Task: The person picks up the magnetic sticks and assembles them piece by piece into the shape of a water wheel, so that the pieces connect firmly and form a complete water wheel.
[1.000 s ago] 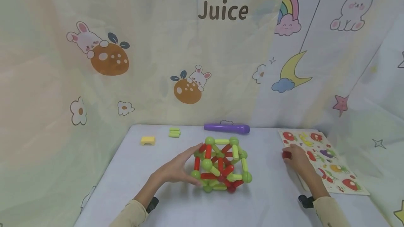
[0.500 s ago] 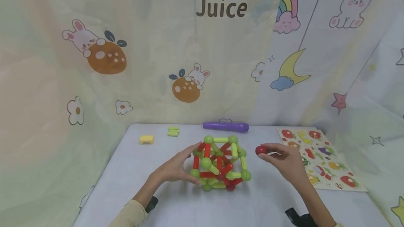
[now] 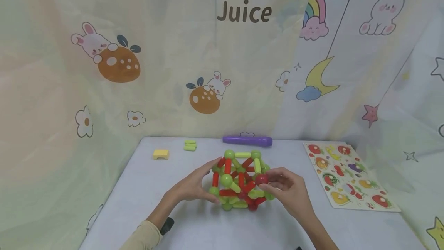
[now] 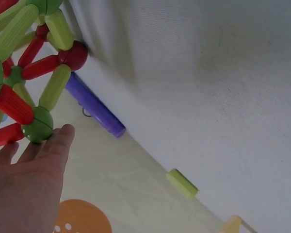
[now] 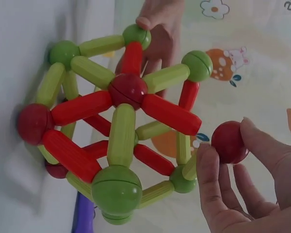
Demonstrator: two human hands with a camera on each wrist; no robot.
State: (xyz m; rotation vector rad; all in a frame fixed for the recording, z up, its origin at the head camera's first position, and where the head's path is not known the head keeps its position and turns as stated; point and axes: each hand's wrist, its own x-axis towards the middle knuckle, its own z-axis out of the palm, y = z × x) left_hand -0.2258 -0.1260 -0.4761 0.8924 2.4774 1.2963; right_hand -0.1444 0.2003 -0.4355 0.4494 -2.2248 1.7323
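Observation:
A ball-and-rod magnetic building frame point(image 3: 241, 180), made of green and red balls joined by light-green and red rods, stands on the table in the head view. My left hand point(image 3: 192, 184) holds it from the left, thumb low and fingers higher up; in the left wrist view the fingertips touch a green ball point(image 4: 38, 125). Between thumb and fingers, my right hand point(image 3: 289, 192) pinches a loose red ball point(image 3: 261, 179) at the frame's right side. The right wrist view shows a small gap between this red ball and the free end of a red rod point(image 5: 194, 124).
A purple tube-like stick point(image 3: 248, 141) lies at the table's back edge. Several light-green rods point(image 3: 190, 146) and a yellow arched block point(image 3: 161, 154) sit at the back left. A board with fruit pictures point(image 3: 331, 188) lies on the right. A printed cloth hangs behind.
From beside the fruit board, my right hand has carried the red ball leftward to the frame. My left hand has kept its place on the frame.

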